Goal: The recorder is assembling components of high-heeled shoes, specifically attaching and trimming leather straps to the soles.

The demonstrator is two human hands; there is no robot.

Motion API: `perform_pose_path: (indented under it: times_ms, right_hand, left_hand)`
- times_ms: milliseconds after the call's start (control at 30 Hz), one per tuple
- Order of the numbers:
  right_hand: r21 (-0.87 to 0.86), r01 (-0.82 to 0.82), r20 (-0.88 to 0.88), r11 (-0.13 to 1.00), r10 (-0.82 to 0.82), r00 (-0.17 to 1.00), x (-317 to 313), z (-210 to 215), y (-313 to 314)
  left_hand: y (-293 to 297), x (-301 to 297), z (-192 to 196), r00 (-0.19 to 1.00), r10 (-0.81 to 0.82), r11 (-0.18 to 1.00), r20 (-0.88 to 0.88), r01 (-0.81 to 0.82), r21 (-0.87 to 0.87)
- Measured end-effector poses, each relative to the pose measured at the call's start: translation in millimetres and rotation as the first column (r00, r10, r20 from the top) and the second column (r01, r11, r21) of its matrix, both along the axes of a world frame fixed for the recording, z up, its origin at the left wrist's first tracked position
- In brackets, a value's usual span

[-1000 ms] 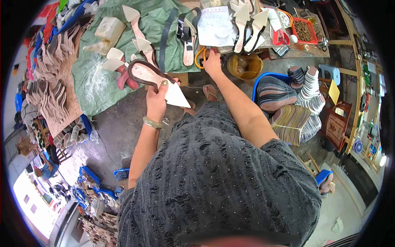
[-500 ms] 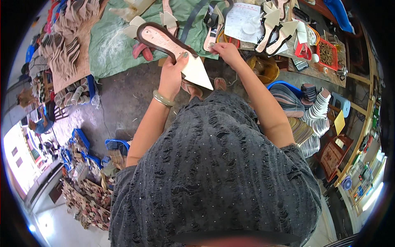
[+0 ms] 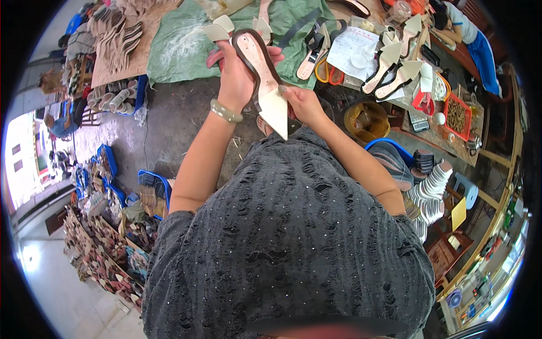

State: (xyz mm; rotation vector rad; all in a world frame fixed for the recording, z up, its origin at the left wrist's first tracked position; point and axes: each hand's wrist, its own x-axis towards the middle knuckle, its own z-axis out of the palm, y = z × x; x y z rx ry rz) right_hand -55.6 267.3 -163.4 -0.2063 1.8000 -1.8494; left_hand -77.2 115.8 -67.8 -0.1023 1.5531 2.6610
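A long pointed shoe sole point(image 3: 272, 104) is held in front of me, its cream toe toward my body. Its narrow pink back part has a dark brown rim, and the heel end lies toward the table. My left hand point(image 3: 236, 82) holds that back part from beneath, with fingertips showing past its right edge. At the right edge of the cream toe, my right hand point(image 3: 306, 105) grips with the thumb on top; its other fingers are partly hidden. Beyond, cream-toed shoe pieces point(image 3: 218, 28) lie on the green cloth point(image 3: 186, 53).
The worktable holds a printed sheet point(image 3: 353, 51), orange-handled scissors point(image 3: 329, 74), several cream-toed soles point(image 3: 400, 79) and a red tray point(image 3: 457, 116) of small tan pieces. Below stand a yellowish bucket point(image 3: 367, 121) and stacked striped soles point(image 3: 432, 183). Another person point(image 3: 466, 34) leans at the far right.
My right hand has left the table edge and taken hold of the sole's toe. The left hand has shifted from the sole's middle to beneath its back part. The view has turned slightly.
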Motion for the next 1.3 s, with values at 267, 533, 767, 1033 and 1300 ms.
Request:
perform_pose_path:
  times_ms: [267, 533, 767, 1033, 1300]
  right_hand:
    - [-0.103, 0.017, -0.3, 0.995, -0.047, 0.953, -59.4, 57.0, 24.1]
    - [0.143, -0.079, -0.547, 0.987, 0.145, 0.824, -51.6, 60.4, 5.8]
    - [0.025, 0.427, -0.113, 0.904, -0.422, 0.9, -43.5, -36.0, 26.5]
    - [-0.431, 0.379, 0.514, 0.819, -0.122, 0.849, -15.1, -36.4, -2.2]
    - [-0.367, 0.356, 0.531, 0.859, -0.121, 0.839, -16.2, -42.2, -40.5]
  left_hand:
    - [1.3, -7.3, 21.5, 0.995, 0.077, 0.885, 0.063, -0.039, -0.464]
    - [-13.8, 2.0, -42.7, 0.981, -0.184, 0.418, 0.069, 0.142, -0.897]
    - [-21.1, 33.2, -60.3, 0.979, -0.013, 0.237, -0.203, -0.194, -0.952]
    - [-31.5, 20.3, -101.5, 0.915, -0.049, 0.92, 0.401, 0.198, -0.339]
    - [-43.4, -26.1, -121.2, 0.849, -0.226, 0.945, 0.477, 0.31, -0.102]
